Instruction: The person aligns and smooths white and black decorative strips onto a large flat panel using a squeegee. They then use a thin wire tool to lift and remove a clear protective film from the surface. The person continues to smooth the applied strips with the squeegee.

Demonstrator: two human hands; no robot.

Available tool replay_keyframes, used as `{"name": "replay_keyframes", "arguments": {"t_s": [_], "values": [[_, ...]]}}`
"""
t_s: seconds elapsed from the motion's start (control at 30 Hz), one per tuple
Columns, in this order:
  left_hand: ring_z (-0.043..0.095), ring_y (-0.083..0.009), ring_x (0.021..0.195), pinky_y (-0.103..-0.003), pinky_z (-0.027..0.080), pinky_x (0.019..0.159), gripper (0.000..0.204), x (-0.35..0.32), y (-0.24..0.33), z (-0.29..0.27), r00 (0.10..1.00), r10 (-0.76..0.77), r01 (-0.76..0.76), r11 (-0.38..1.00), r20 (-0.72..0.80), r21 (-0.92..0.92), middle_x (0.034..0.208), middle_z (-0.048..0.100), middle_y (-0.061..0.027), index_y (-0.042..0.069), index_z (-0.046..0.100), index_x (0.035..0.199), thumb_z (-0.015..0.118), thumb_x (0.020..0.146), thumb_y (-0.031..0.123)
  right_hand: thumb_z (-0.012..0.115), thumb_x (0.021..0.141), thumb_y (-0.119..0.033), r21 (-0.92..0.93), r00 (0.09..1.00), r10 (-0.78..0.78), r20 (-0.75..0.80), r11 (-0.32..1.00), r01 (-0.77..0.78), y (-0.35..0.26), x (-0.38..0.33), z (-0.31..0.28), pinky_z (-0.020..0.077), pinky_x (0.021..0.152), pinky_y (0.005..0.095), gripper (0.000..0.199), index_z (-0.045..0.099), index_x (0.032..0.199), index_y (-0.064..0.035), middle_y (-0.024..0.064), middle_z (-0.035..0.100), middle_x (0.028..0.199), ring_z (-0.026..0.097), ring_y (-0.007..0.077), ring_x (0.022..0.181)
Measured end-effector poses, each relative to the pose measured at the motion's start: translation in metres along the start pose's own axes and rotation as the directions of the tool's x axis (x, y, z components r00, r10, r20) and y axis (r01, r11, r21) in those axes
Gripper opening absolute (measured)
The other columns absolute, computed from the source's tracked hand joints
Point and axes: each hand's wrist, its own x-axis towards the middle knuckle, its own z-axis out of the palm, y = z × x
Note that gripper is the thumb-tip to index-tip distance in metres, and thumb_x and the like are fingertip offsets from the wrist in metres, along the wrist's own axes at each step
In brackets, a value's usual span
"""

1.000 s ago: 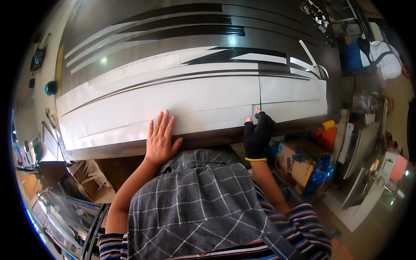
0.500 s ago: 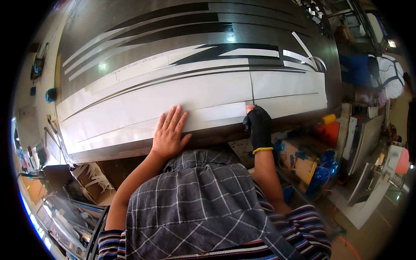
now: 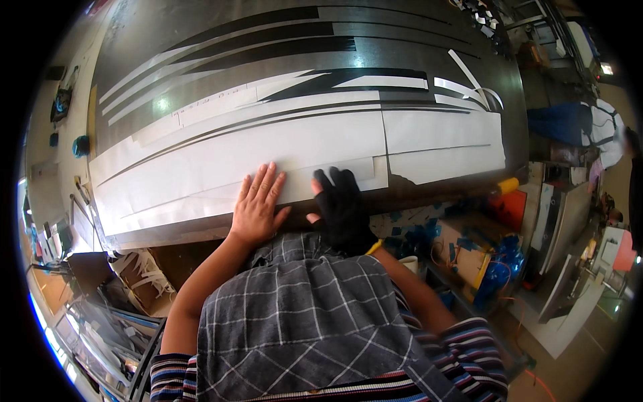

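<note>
My bare left hand (image 3: 258,206) lies flat with fingers spread on a long white sheet (image 3: 201,171) along the table's near edge. Just right of it, my right hand (image 3: 343,213) wears a black glove with some fingertips bare and a yellow band at the wrist. Its fingers are stretched out over a narrow white strip (image 3: 360,167) on top of the sheet, and no held object shows. Part of the strip is hidden under that hand. A second white sheet (image 3: 442,130) adjoins on the right, across a thin dark gap.
Black strips (image 3: 288,49) and narrow white offcuts (image 3: 462,87) lie farther back on the dark table (image 3: 408,47). A yellow object (image 3: 507,185) sits at the near right edge. Below are a box with white scraps (image 3: 147,278) and blue plastic (image 3: 502,261). Another person (image 3: 569,124) is at far right.
My right hand has left the strip's right end, moved left and opened out flat beside my left hand. The left hand has stayed nearly in place.
</note>
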Motion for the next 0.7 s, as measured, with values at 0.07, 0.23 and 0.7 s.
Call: {"name": "replay_keyframes", "arguments": {"t_s": [0.07,0.23,0.7], "values": [[0.021,-0.029,0.145,-0.049,0.016,0.115,0.075,-0.001,-0.001,0.001,1.0,-0.002,0.002,1.0,-0.003,-0.009,0.155,0.025,-0.0141,0.01,0.031,0.147,0.062,0.084,0.036,0.073,0.07,-0.025,0.029,0.999,0.051,-0.018,0.998,-0.051,0.012,0.001,0.004,0.0283,0.109,0.053,0.07,0.047,0.13,-0.0001,0.0199,0.046,0.135,0.04,0.0378,0.129],[0.019,-0.0315,0.145,-0.05,0.015,0.115,0.077,-0.015,-0.005,0.001,0.997,-0.057,0.053,0.996,-0.054,-0.073,0.155,0.023,-0.0164,0.008,0.029,0.148,0.063,0.084,0.035,0.079,0.064,-0.021,-0.261,0.961,0.231,-0.152,0.928,-0.264,0.083,-0.028,-0.013,0.0258,0.111,0.0547,0.082,0.042,0.134,0.0001,0.0227,0.042,0.14,0.039,0.042,0.128],[0.018,-0.0349,0.144,-0.053,0.013,0.115,0.07,-0.121,-0.115,-0.021,0.918,-0.334,0.33,0.942,-0.212,-0.056,0.154,0.022,-0.0195,0.003,0.029,0.146,0.058,0.089,0.031,0.07,0.077,-0.041,0.303,0.988,-0.12,0.094,0.949,0.086,-0.155,0.086,0.125,0.0183,0.114,0.053,0.076,0.042,0.133,0.0016,0.0259,0.041,0.139,0.035,0.041,0.133]]}}
